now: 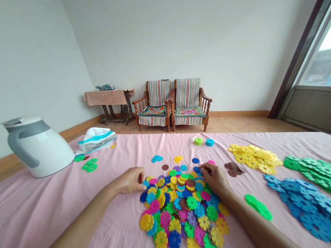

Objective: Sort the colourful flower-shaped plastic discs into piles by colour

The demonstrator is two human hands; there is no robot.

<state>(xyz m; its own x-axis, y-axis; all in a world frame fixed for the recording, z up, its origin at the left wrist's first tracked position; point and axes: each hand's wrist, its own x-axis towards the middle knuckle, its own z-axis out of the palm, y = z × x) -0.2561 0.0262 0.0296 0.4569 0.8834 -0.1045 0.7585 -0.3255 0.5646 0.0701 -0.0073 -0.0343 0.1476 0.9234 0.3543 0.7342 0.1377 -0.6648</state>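
Note:
A heap of multicoloured notched plastic discs [185, 206] lies on the pink cloth in front of me. At its upper left edge is my left hand [131, 180], fingers curled together beside a light blue disc [146, 184]; what they hold, if anything, is hidden. My right hand [215, 177] is at the upper right edge, its fingers closed with their tips at a dark blue disc [197, 169]; whether they grip it is unclear. Beyond the heap lie loose discs, including a brown disc [165, 167] and another dark blue disc [195, 160].
Sorted on the right are yellow discs [254, 157], green discs [321, 174], blue discs [312, 208] and brown discs [233, 169]. A white jug [45, 148] and a tissue pack [98, 140] stand on the left. Two wooden chairs [188, 99] are beyond the cloth [110, 220].

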